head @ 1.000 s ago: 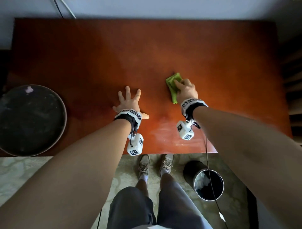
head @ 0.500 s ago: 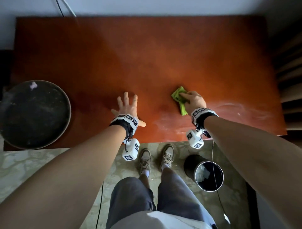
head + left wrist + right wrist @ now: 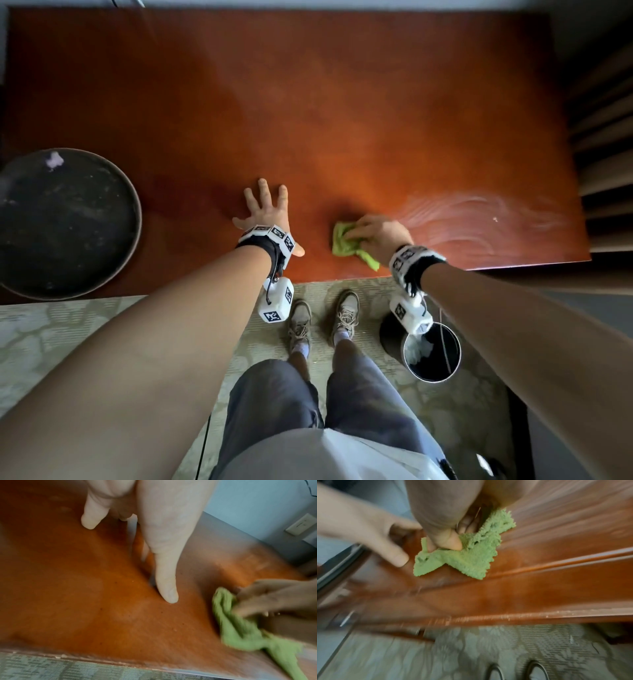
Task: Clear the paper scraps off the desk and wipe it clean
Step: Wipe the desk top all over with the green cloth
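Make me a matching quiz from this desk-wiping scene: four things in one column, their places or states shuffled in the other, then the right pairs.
1. green cloth
2. left hand
3. round tray
4. bucket

A. on the floor by the shoes
B. at the desk's left end
C. flat on the desk, fingers spread
D. bunched under the right hand

Pairs: 1-D, 2-C, 3-B, 4-A

Large dark round tray [image 3: 68, 222] at left, patterned carpet [image 3: 51, 342], wall outlet [image 3: 302, 524]
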Demonstrator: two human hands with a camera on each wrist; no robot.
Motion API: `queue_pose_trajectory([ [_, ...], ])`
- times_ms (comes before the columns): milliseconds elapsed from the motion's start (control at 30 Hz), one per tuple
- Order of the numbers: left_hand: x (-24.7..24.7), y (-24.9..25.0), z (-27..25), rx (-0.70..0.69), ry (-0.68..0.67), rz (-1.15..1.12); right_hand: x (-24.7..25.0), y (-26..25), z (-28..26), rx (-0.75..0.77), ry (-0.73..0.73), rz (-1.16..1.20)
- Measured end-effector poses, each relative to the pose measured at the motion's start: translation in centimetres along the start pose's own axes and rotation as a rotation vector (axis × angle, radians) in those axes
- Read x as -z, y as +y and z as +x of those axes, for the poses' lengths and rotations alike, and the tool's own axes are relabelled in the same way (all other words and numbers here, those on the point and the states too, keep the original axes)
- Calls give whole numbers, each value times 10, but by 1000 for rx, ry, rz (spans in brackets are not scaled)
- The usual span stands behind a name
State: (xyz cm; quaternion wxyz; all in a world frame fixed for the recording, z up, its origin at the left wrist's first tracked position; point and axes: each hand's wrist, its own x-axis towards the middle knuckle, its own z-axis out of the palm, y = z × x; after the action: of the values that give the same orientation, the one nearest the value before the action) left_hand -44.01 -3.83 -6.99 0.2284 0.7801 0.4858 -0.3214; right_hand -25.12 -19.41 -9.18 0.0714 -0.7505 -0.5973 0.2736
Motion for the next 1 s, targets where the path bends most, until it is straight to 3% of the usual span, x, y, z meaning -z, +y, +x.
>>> queue_pose_trajectory([
  [100,0,-1,0,2,-6,-12,13,17,34,-204,189,70],
  [167,0,0,1,-1,-12,-20,12,6,48,-248,207,72],
  [333,-1,0,-1,4,-4,-33,-21,-38,14,-18,55,15],
  [433,-1,10,-6,35,10,-31,-28,-29,-27,70,-70,-16],
  [633,-6,30,-18,-110,-26,-3,5,15,-44,-135,-1,-9],
  [867,-17,21,-13,-154,-18,109,-23,-40,-26,88,-164,-65],
  [1000,-15,19,-12,-153,-10,121,-45,-79,-16,66,-161,-13],
])
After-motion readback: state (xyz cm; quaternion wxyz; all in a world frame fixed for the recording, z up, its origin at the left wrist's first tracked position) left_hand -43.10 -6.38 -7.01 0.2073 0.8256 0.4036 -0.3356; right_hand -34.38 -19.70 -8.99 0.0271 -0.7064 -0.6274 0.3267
